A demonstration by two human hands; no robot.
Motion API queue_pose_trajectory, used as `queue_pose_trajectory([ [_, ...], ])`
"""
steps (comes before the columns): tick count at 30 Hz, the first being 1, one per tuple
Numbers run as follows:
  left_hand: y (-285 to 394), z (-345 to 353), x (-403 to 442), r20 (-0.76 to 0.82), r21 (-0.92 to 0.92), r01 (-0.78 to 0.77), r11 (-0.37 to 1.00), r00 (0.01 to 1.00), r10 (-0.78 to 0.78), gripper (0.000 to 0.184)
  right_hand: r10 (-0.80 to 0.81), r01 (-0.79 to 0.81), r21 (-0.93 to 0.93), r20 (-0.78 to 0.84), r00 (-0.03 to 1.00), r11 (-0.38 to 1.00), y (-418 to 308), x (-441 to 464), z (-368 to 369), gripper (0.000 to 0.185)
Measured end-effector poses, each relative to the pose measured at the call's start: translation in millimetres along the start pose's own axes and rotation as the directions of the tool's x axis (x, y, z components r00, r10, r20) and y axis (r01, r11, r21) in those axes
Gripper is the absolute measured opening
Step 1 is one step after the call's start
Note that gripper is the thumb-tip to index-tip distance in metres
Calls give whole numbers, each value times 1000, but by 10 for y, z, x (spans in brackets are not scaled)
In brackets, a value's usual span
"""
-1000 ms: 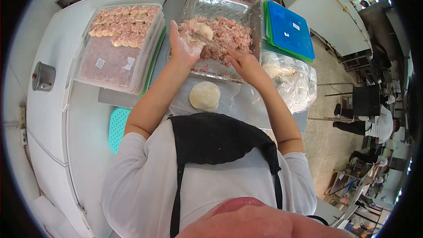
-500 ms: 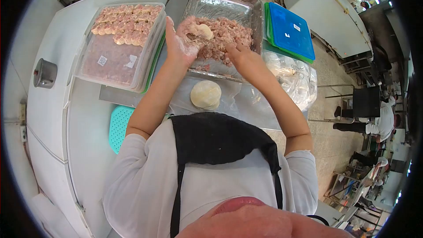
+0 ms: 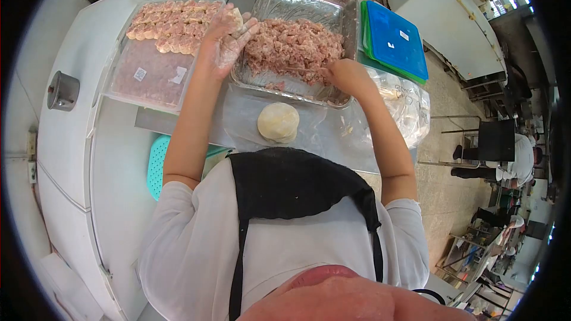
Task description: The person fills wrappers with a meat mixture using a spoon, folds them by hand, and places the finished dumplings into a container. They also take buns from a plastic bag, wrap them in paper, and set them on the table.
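Observation:
My left hand, dusted white, is raised between the metal tray and the plastic container. A small filled dumpling sits between its thumb and fingers. My right hand is closed at the tray's right side, holding a thin utensil whose tip lies in the minced meat. Rows of dumplings fill the upper part of the plastic container on the left. A stack of round dough wrappers lies on plastic sheeting in front of the tray.
Blue and green lids lie right of the tray, above a bag of wrapped items. A metal pot stands on the far-left surface. A turquoise perforated item is at lower left. People are at the far right.
My left hand has moved left from over the meat toward the container, carrying the dumpling. My right hand has shifted right, away from it.

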State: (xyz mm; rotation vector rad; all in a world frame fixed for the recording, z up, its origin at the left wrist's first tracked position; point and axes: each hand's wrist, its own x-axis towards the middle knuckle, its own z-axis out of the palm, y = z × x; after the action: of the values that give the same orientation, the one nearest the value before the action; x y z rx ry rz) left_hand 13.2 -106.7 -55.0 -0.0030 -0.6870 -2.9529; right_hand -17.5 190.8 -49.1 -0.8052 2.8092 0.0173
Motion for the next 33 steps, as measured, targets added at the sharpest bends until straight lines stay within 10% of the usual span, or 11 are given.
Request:
queue_pose_trajectory([
  [3, 128, 158, -162, 112, 480, -66, 874, 994, 14, 45, -38, 31, 106, 67, 997, 994, -136, 65, 475, 37],
  [5, 172, 63, -169, 227, 870, -200, 450, 974, -5, 59, -133, 121, 288, 20, 991, 950, -173, 60, 583, 42],
  [8, 164, -4, -228, 347, 929, -348, 123, 937, 24, 64, -166, 97, 612, 57, 984, 785, 17, 47, 598, 47],
  [11, 90, 37, -284, 302, 949, -301, 91, 953, -1, 69, -52, -63, 759, 127, 990, 648, 36, -225, 21, 43],
  [14, -37, 73, -225, 463, 885, -450, 119, 876, -130, 61, -66, 74, 822, -44, 997, 565, -25, -357, -182, 34],
  [16, -90, 92, -132, 476, 879, -468, 90, 852, -217, 54, -165, 415, 557, -442, 881, 719, -172, -319, -109, 30],
  [21, -119, 15, -39, 477, 825, -556, -98, 780, -406, 45, -160, 351, 523, -375, 913, 777, 21, -335, -165, 27],
  [23, -116, 13, -57, 486, 869, -481, 114, 789, -376, 39, -98, 244, 571, -274, 957, 784, 171, -409, -367, 23],
  [30, -174, 224, -24, 559, 790, -608, 78, 664, -497, 39, -202, 370, 571, -337, 920, 733, -71, -339, -7, 26],
  [33, -341, -47, 54, 437, 864, -498, -75, 816, -379, 37, -198, 328, 473, -304, 932, 818, 167, -239, -51, 27],
])
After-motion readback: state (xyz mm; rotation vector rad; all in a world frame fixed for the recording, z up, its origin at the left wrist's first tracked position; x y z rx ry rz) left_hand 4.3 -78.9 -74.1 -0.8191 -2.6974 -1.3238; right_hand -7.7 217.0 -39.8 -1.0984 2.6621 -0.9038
